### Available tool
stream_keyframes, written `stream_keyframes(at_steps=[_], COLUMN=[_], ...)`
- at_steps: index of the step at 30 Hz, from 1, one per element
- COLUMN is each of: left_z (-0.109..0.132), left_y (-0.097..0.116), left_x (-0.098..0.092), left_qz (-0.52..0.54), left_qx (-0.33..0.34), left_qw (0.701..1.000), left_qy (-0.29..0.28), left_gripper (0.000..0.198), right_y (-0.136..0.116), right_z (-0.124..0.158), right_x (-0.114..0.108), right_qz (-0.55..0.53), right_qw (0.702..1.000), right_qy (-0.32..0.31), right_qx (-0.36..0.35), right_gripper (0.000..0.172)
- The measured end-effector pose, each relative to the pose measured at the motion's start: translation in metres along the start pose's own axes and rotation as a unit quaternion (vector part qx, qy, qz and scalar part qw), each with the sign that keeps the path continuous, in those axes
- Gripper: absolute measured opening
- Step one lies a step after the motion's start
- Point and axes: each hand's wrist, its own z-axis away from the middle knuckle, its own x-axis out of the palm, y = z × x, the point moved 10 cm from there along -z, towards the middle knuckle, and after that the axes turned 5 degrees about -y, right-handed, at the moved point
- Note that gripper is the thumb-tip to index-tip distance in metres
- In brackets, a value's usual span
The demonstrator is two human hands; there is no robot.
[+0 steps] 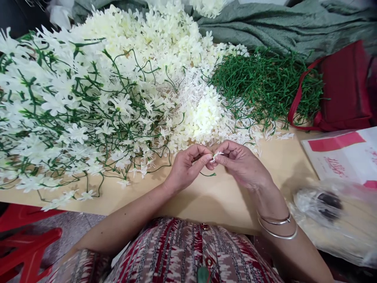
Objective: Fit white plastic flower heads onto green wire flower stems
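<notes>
In the head view, the left hand (185,168) and the right hand (240,163) are meeting near the middle of the wooden table (206,198). Both are pinching narrowly on a small white flower (216,155), while a thin green stem (207,174) is trailing just below the left thumb. Two silver bangles (277,228) are sitting on the right wrist. Assembled white sprays (73,110) are lying far and left, loose white blossoms (203,112) are heaping just beyond the hands, and bare green stems (265,82) are piling to the far right beside a red bag (344,86). A clear plastic bag (332,214) is resting near the right.
</notes>
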Motion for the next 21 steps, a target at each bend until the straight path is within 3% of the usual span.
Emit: stream_keyframes(at_steps=[7,12,16,19,21], left_z=[-0.002,0.002,0.012,0.019,0.022], left_y=[-0.002,0.005,0.017,0.023,0.025], left_x=[0.001,0.001,0.004,0.011,0.018], left_qz=[-0.012,-0.069,-0.212,-0.319,-0.383], left_qx=[0.001,0.029,0.063,0.101,0.128], left_qw=[1.000,0.997,0.975,0.942,0.915], left_qy=[-0.014,0.003,0.025,0.018,0.004], left_gripper=[0.037,0.029,0.014,0.009,0.008], right_y=[0.001,0.000,-0.014,-0.034,-0.044], right_z=[-0.003,0.001,0.013,0.029,0.035], right_x=[0.003,-0.005,-0.034,-0.059,-0.062], right_qz=[0.019,0.018,0.100,0.182,0.248], right_qw=[0.999,1.000,0.987,0.945,0.910], right_qy=[-0.030,-0.001,0.094,0.212,0.256], right_qx=[-0.001,-0.024,-0.080,-0.168,-0.213], right_gripper=[0.029,0.028,0.027,0.018,0.013])
